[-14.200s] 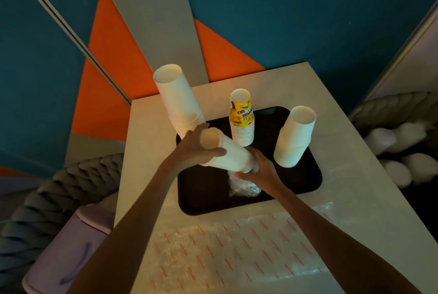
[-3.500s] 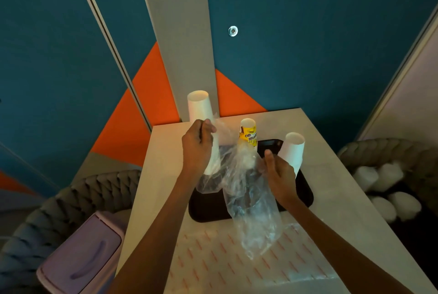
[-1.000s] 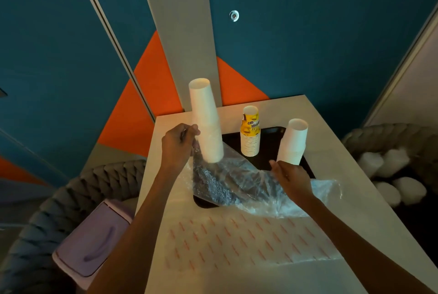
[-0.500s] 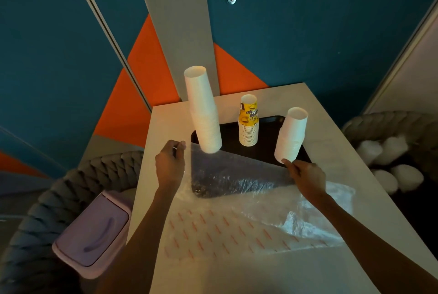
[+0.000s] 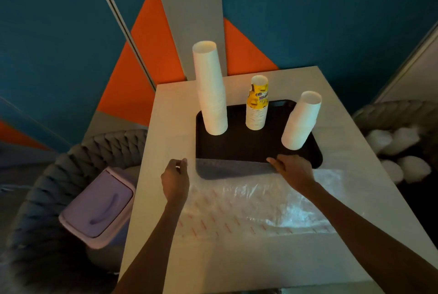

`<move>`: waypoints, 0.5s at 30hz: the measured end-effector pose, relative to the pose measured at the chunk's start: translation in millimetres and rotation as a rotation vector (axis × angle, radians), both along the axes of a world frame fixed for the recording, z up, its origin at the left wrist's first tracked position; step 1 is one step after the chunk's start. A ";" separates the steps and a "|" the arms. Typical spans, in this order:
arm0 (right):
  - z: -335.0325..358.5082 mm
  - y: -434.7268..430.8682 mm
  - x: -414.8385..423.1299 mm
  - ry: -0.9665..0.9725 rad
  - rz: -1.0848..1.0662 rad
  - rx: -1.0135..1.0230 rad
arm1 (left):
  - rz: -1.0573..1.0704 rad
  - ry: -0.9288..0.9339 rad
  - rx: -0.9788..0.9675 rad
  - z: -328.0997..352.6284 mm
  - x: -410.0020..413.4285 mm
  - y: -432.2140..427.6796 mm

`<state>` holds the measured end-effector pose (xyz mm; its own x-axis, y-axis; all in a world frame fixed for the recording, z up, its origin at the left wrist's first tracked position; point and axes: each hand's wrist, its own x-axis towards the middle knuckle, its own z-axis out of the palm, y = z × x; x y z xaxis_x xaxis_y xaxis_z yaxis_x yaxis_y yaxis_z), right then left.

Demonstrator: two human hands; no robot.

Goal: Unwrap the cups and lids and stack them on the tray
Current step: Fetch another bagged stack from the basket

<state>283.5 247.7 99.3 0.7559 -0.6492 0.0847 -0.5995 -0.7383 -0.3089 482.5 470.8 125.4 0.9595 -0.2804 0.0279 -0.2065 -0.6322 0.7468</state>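
I have the left grip (image 5: 175, 180) pinching the left corner of the clear plastic wrapper (image 5: 248, 189), thumb against curled fingers. The right grip (image 5: 294, 170) is wide, with straight fingers pressing the same film flat at the near rim of the black tray (image 5: 244, 146). The wrapper is empty and spreads across the lower middle of the frame, over a red-printed sheet (image 5: 213, 222) on the desk (image 5: 237, 265). Its far edge laps onto the tray.

All the cups I can see are on the tray, mid-frame. There is a tall white cup stack (image 5: 211, 94) at left, a yellow printed cup stack (image 5: 257, 108) in the centre and a shorter white cup stack (image 5: 299, 123) at right. I see no lids there.

My worry is that overlapping edge. If I drag the film away sharply it may tug the tray, and the tall stack looks the likeliest to topple. The right grip also sits just below the shorter stack, so lifting it carelessly could clip that one. The film is slippery too, and could slide off the desk toward the lilac bin (image 5: 97, 206) at lower left.
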 end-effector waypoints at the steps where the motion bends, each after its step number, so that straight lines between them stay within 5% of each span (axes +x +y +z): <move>1: -3.3 1.1 0.7 0.026 0.019 -0.012 | 0.009 0.013 0.031 -8.5 -3.9 6.1; 15: -51.9 42.8 23.4 -0.030 0.079 -0.106 | 0.077 0.106 0.238 -71.9 -16.3 54.3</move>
